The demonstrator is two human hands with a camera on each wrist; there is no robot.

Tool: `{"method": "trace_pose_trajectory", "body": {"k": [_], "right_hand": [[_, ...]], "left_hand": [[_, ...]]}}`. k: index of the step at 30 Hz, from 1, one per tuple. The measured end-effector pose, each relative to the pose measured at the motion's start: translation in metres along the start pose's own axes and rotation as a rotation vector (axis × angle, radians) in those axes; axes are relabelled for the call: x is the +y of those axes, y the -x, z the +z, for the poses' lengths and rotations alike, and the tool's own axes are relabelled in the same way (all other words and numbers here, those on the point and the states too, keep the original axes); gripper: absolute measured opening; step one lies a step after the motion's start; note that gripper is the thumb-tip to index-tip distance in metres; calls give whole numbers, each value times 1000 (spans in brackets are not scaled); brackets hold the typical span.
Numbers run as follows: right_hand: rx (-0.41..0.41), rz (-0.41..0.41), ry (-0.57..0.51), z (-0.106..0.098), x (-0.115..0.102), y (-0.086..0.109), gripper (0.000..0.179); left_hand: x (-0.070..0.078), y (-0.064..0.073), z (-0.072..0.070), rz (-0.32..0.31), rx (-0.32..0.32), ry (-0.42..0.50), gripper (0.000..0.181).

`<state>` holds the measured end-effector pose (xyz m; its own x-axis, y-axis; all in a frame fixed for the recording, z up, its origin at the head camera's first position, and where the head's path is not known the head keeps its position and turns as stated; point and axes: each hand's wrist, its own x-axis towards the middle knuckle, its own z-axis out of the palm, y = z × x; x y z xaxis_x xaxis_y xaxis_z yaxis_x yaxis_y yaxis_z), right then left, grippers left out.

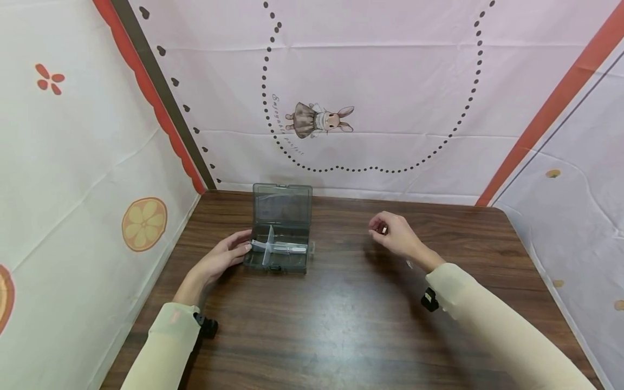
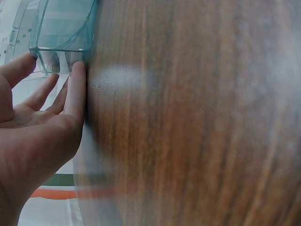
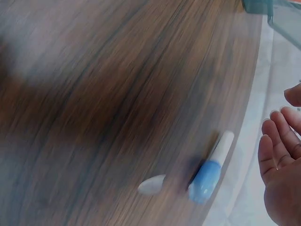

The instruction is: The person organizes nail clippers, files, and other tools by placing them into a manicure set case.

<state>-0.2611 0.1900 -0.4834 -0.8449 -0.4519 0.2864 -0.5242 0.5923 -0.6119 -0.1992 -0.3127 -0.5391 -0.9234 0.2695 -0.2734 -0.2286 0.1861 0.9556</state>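
An open, smoky translucent plastic box stands at the left of the table, its hinged lid tilted back. Crossed clear dividers and a slim white piece are inside. My left hand holds the box's left end, thumb at the upper edge and fingers low against the side. Well to the right, my right hand hovers with loosely curled fingers and nothing between them. In the right wrist view, a small blue bottle with a white cap lies beside a whitish petal-shaped piece.
The dark wood table ends at patterned cloth on its back, left and right. A small clear piece shows at the box's right side. Black cameras are strapped to both wrists.
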Motion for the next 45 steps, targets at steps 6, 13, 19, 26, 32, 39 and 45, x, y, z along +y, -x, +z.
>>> {"method": "trace_pose_trajectory", "body": {"k": [6,13,19,26,32,39,45], "right_hand": [[5,32,19,-10,13,7,16],[24,66,54,-18,28,12,15],[41,100,90,-21,41,17,18],[46,120,124,-24,51,23,23],[38,156,129,-23,56,27,29],[24,203,126,-20,64,29,32],[7,219,112,-19,67,30,30]], "left_hand": [[0,1,-1,6,-6,5,69],[-2,0,-2,6,-7,13,71],[0,-1,-1,8,-8,11,70],[0,-2,-1,2,-5,18,69],[0,-1,-1,-5,-3,27,69],[0,0,-1,0,-8,30,69],[-1,0,-2,2,-20,49,68]]}}
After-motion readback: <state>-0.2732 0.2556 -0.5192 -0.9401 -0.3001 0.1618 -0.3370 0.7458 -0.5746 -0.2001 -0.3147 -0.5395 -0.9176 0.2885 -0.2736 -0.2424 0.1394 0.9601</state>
